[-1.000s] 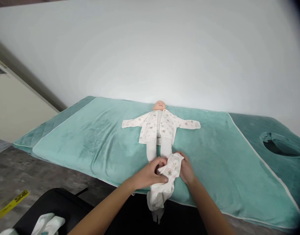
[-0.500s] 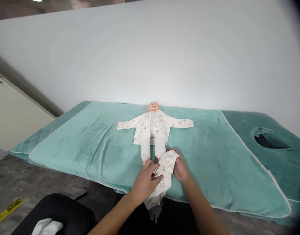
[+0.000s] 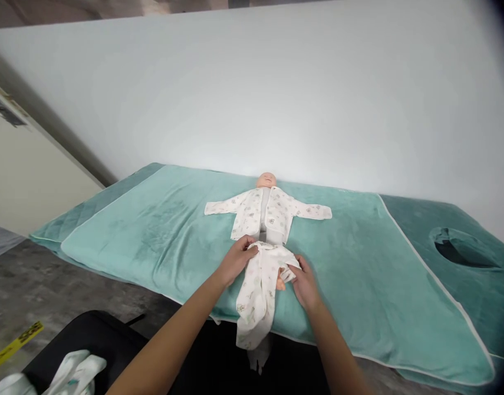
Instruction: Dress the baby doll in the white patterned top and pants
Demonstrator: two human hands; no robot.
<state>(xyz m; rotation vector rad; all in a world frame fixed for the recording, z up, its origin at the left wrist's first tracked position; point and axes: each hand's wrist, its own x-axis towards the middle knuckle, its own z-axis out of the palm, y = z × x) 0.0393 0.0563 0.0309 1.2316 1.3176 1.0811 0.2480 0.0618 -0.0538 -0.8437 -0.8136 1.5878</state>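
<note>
Smooth pale grey wall (image 3: 252, 93) behind; against it, a bed draped in a teal plush cover (image 3: 153, 241) with white edging. Darker teal section (image 3: 424, 222) at the right end, with an oval opening (image 3: 463, 253).

Baby doll with a pinkish plastic head (image 3: 266, 180) lies face up on the cover, head toward the wall. White printed cloth jacket (image 3: 252, 214) on it, front open over a light grey torso, sleeves spread out to both sides.

White printed cloth trousers (image 3: 258, 285) lie over the doll's legs, below the jacket hem; one trouser leg runs down over the near edge of the bed. Left hand (image 3: 235, 260): grip closed, thumb and fingers pinching the waist edge. Right hand (image 3: 305, 282): grip clamped on the bunched cloth of the other trouser leg, beside a pinkish doll foot (image 3: 280, 282) that shows there.

Lower left: black padded seat (image 3: 99, 334) holding white cloth items (image 3: 77, 373), partly cut off by the frame. Dark grey mottled floor (image 3: 50, 285) beyond, crossed by yellow-and-black tape (image 3: 15, 345). Cream panel (image 3: 33, 164) stands left of the bed.
</note>
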